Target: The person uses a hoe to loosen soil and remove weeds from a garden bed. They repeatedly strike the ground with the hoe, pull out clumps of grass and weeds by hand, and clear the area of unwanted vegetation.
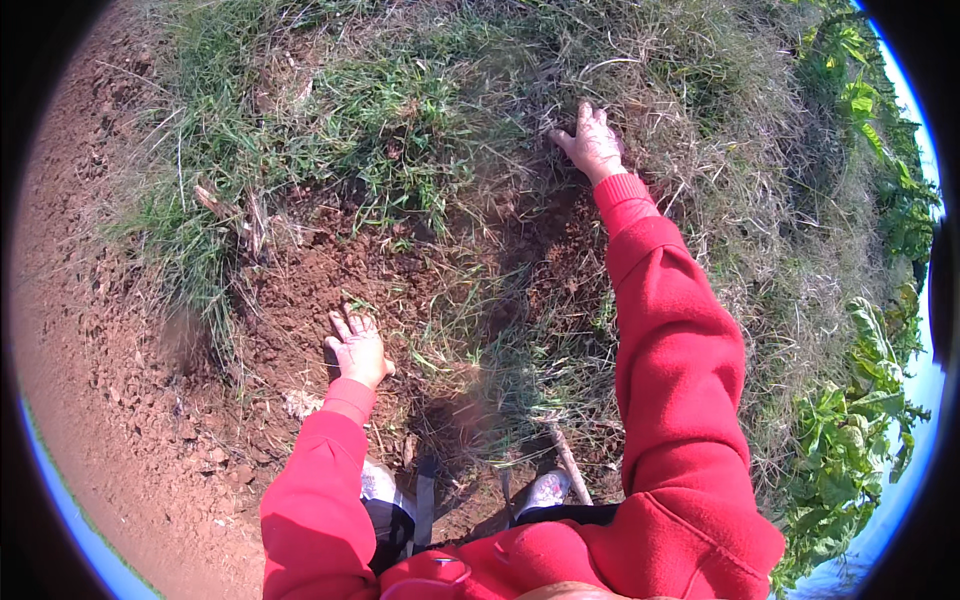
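My left hand (360,347) is over the reddish-brown soil (300,281), with its fingers spread and a few green blades at the fingertips. Farther out and to the right, my right hand (592,144) reaches into dry, matted grass (645,97) with thumb and fingers apart; it shows no object in its grasp. Between the hands lie loose cut or pulled grass stems (457,315) on dark soil. Both hands look soiled, and red sleeves cover my arms.
A wooden stick (571,465) stands out beside my right shoe (546,491). Green grass (390,127) grows ahead. Bare clods of soil (112,360) stretch along the left, and broad-leaved plants (840,442) line the right. A dry stump of stalks (251,225) pokes up left of centre.
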Motion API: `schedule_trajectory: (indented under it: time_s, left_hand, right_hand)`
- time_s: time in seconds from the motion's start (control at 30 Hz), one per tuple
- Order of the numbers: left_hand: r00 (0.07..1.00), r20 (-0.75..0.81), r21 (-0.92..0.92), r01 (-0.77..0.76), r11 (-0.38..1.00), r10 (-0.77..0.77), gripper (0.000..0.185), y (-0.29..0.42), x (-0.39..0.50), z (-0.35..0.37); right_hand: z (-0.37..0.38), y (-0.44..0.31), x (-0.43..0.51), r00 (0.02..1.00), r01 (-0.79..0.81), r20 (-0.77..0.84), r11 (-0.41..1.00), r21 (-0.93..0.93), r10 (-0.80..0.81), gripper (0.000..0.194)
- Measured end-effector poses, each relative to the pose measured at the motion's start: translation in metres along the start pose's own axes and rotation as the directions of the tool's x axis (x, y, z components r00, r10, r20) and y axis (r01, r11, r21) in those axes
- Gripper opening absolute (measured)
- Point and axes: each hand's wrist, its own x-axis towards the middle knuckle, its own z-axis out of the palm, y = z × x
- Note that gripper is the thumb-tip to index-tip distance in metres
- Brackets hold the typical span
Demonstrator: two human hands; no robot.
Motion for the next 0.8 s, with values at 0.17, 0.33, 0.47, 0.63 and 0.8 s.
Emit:
schedule_trajectory:
  time_s: [0.17,0.33,0.47,0.63,0.8]
  left_hand:
    - [1.000,-0.021,-0.043,0.010,0.999,-0.011,0.116,0.001,0.002,0.002]
    - [0.990,-0.142,0.451,0.087,0.888,-0.025,0.115,0.001,0.011,0.013]
    - [0.999,0.008,0.162,0.033,0.986,-0.035,0.118,0.003,0.010,0.013]
    - [1.000,0.003,0.245,-0.003,0.969,0.002,0.115,0.003,0.003,0.002]
    - [1.000,0.001,0.011,0.002,1.000,-0.003,0.108,0.001,-0.003,-0.005]
  right_hand:
    - [0.022,0.000,0.017,0.994,0.108,-0.011,0.988,-0.111,-0.110,0.055]
    - [0.043,0.024,0.027,0.988,0.109,-0.122,0.988,0.110,-0.095,0.037]
    - [0.041,0.032,0.017,0.979,0.184,-0.030,0.815,0.549,-0.201,0.037]
    - [0.001,-0.031,-0.075,0.853,0.376,0.076,0.708,0.598,-0.517,0.033]
    - [-0.002,-0.130,-0.097,0.854,0.504,0.032,0.841,0.197,-0.519,0.042]
